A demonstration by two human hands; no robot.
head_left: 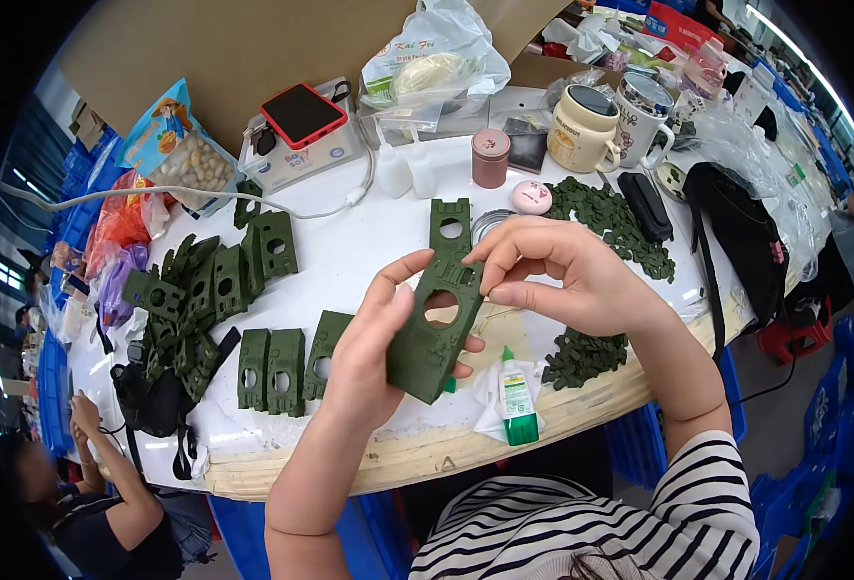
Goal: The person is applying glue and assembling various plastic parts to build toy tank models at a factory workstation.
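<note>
My left hand point(374, 348) is closed around a dark green plastic model tank hull point(427, 353), held tilted above the table, with a round hole through its deck. At the hull's right edge, my right hand point(543, 271) has thumb and forefinger pinched together; anything between them is too small to make out. Just beyond lies a similar green hull point(449, 215). Left of my left hand stand several more green hulls point(285, 362). A glue bottle point(517, 391) with green cap and base lies on white tissue near the front edge. Beside it is a pile of small green parts point(587, 358).
A larger heap of green parts point(611, 217) lies at right, near a black case point(646, 207). Two mugs point(582, 126), a pink tin point(490, 159) and white bottles point(393, 172) stand behind. More hulls point(200, 285) are piled left. A co-worker point(108, 493) sits at lower left.
</note>
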